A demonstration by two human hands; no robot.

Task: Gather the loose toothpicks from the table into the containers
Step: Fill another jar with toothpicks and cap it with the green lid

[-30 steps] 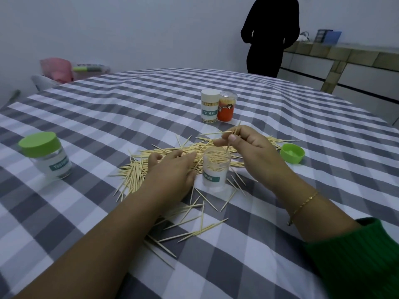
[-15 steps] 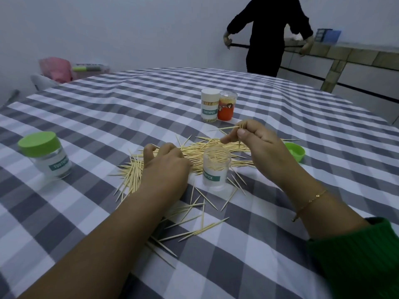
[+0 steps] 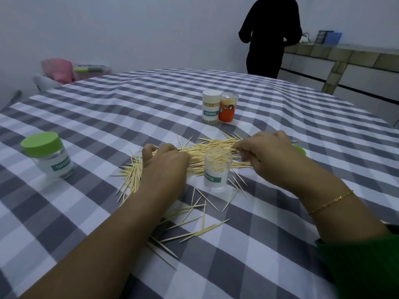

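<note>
Plain pale grey-white wall [image 3: 129, 29], dim even light. Large table under grey-and-white checked cloth [image 3: 133, 100]. Far right: long tiled counter with pale cabinet fronts [image 3: 345, 61], blue box [image 3: 333, 37] on top. Person in black clothing [image 3: 269, 35] stands beside it. Far left: pink bag [image 3: 58, 69] on white chair [image 3: 44, 82].

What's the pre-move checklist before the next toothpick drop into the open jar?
1. Open jar upright, lid off: ok.
2. Jar has room: ok, sticks sit below the rim.
3. Right hand pinching toothpicks: ok.
4. Left hand gripping any from the loose toothpicks: cannot tell, curled fingers rest on pile.
5. Green lid clear of the path: ok, behind the right hand.
</note>
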